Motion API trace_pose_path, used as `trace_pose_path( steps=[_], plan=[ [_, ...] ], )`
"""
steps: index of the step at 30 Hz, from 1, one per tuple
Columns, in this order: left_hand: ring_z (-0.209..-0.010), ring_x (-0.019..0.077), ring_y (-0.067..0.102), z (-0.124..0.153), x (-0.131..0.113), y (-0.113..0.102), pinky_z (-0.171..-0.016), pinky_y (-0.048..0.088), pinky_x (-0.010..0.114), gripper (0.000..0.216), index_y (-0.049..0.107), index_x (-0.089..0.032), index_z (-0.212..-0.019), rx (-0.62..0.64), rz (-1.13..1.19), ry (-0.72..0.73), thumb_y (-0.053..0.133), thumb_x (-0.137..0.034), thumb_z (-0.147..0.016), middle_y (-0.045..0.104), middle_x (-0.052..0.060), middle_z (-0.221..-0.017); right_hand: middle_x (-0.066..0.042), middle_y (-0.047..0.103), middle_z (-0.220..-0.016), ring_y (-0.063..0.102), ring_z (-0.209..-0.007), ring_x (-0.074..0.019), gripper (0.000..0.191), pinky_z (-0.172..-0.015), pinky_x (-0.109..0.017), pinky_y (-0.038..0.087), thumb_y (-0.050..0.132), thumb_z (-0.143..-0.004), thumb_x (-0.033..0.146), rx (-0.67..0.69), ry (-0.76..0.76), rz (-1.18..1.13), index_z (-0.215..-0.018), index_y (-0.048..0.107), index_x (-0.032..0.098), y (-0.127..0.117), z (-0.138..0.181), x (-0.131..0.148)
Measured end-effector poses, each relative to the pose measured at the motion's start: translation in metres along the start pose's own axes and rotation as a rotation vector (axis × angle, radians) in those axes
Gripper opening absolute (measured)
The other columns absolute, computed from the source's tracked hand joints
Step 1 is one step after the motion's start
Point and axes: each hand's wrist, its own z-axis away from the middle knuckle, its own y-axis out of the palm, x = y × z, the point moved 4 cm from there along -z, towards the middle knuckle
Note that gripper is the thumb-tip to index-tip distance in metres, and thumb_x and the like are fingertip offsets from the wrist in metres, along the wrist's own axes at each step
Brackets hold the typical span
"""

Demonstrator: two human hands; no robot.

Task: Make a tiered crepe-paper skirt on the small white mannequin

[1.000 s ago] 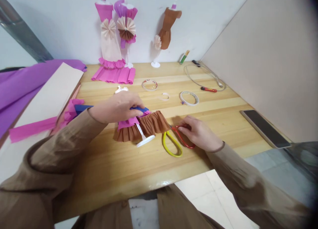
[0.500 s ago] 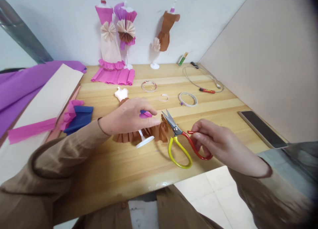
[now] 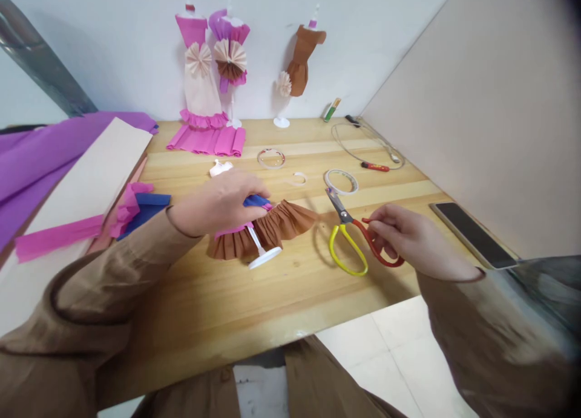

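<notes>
My left hand [image 3: 216, 201] is closed over a small doll mannequin [image 3: 254, 224] that lies on its side on the wooden table [image 3: 254, 297]. The doll wears a pleated brown paper skirt with a pink and blue layer, and its white round base points toward me. My right hand [image 3: 411, 239] grips the red handle loop of a pair of scissors [image 3: 351, 236] with one red and one yellow loop. The blades are closed and point away, to the right of the skirt, not touching it.
Three dressed paper-doll stands [image 3: 213, 67] line the back wall. Tape rings [image 3: 341, 181], a clear ring [image 3: 271, 158], a cable with a red tool [image 3: 374, 166] and a phone [image 3: 472, 233] lie on the table. Purple, cream and pink paper sheets [image 3: 68, 182] cover the left side.
My right hand lifted the scissors from beside the skirt, then carried them right and away from it. My left hand stayed on the doll, and the skirt spread out again.
</notes>
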Motion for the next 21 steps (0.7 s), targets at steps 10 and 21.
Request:
trace_pose_path(
  steps=[10, 21],
  plan=[
    [-0.113, 0.0338, 0.056, 0.007, 0.005, 0.015, -0.096, 0.049, 0.048, 0.042, 0.07, -0.014, -0.118, 0.126, -0.345, 0.045, 0.063, -0.017, -0.076, 0.059, 0.02, -0.131, -0.013, 0.075, -0.089, 0.071, -0.081, -0.0284, 0.025, -0.075, -0.045, 0.058, 0.056, -0.083, 0.043, -0.189, -0.377, 0.422, -0.079, 0.067, 0.022, 0.004, -0.036, -0.033],
    [-0.119, 0.0325, 0.053, 0.005, 0.006, 0.024, -0.106, 0.046, 0.048, 0.038, 0.072, -0.014, -0.112, 0.141, -0.34, -0.017, 0.059, -0.013, -0.076, 0.059, 0.018, -0.129, -0.013, 0.077, -0.096, 0.068, -0.087, -0.0275, 0.02, -0.082, -0.042, 0.054, 0.066, -0.079, 0.021, -0.061, -0.757, 0.522, -0.097, 0.074, 0.016, 0.085, -0.05, 0.023]
  ],
)
